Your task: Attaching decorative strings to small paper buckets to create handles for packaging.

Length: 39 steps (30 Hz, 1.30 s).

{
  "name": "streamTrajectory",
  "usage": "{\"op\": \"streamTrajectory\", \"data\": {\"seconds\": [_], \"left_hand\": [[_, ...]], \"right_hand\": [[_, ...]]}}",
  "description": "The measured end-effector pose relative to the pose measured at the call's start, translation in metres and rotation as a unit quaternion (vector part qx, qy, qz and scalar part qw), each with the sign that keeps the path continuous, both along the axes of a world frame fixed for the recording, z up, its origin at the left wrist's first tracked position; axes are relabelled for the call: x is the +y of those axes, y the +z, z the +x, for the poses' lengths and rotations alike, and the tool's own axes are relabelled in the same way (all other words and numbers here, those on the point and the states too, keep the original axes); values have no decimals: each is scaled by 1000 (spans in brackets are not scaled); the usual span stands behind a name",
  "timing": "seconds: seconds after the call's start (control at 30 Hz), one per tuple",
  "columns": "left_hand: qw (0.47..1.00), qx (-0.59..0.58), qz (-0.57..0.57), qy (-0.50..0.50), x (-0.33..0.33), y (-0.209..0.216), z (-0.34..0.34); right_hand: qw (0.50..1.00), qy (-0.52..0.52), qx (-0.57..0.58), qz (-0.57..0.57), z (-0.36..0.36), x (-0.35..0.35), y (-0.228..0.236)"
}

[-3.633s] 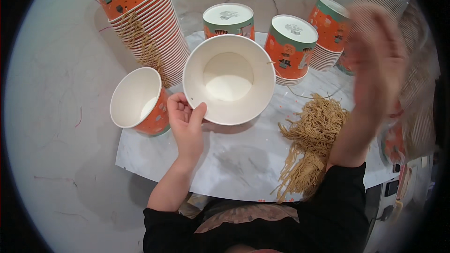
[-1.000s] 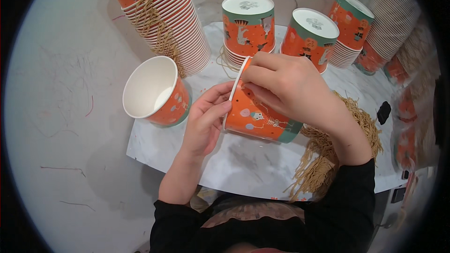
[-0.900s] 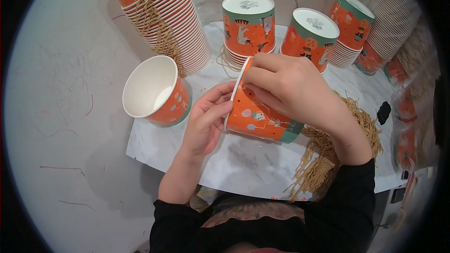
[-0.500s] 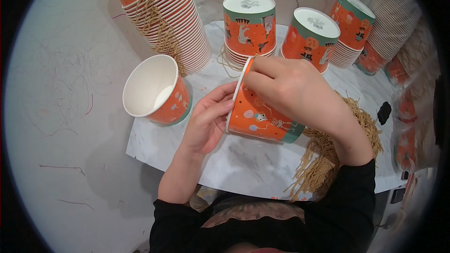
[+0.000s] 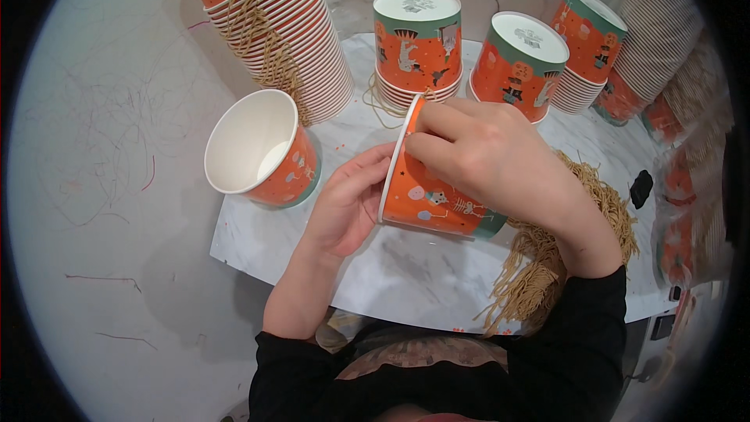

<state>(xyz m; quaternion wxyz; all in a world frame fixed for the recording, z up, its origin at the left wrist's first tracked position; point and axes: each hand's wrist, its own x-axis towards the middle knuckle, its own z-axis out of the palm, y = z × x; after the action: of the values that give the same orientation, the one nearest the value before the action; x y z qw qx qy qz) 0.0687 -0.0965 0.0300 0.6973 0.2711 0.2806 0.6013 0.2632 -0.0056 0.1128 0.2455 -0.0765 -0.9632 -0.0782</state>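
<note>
An orange paper bucket (image 5: 437, 203) with a white rim, a green base band and printed skeletons lies tipped on its side, its mouth toward the left. My left hand (image 5: 344, 203) grips it at the rim, thumb on the edge and fingers partly hidden at the opening. Over the bucket's upper side, my right hand (image 5: 488, 156) has its fingers curled and pinched close to the rim; whatever they pinch is hidden. Beneath my right forearm lies a bundle of tan cords (image 5: 535, 273). Another orange bucket (image 5: 289, 176) stands open to the left of my left hand.
A tall stack of nested buckets (image 5: 312, 39) leans at the back left, tan cord (image 5: 269, 47) draped over it. Upside-down buckets (image 5: 418, 47) stand along the back of the marble-patterned table (image 5: 391, 273). Plastic-wrapped bucket stacks (image 5: 676, 148) and a small black item (image 5: 641, 189) are on the right.
My right hand has shifted very slightly at the rim, and the bucket has tilted a touch with it. My left hand keeps its grip.
</note>
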Motion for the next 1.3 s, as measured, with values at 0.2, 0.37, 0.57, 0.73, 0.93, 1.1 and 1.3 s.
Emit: {"op": "streamTrajectory", "data": {"seconds": [0.2, 0.37, 0.57, 0.73, 0.93, 1.1, 1.3], "left_hand": [[1000, 1, -9, 1, -1, -3, 1], [999, 45, -7, 7, 2, -10, 5], [990, 119, 32, 75, -1, -13, 4], [901, 295, 186, 260, 2, -16, 16], [714, 477, 376, 349, 5, -19, 16], [700, 458, 392, 384, 0, -24, 19], [707, 437, 400, 386, -9, -7, 21]], "right_hand": [[1000, 9, 9, 4, -1, -1, -1], [1000, 17, -1, 1, 2, -4, 3], [1000, -8, 3, 10, 8, 0, 5], [994, -101, 47, 16, 17, 8, 14], [929, 41, 195, -311, 0, 0, 4], [902, 94, 171, -385, -2, -13, 2], [933, 74, 81, -342, -8, -30, -2]]}}
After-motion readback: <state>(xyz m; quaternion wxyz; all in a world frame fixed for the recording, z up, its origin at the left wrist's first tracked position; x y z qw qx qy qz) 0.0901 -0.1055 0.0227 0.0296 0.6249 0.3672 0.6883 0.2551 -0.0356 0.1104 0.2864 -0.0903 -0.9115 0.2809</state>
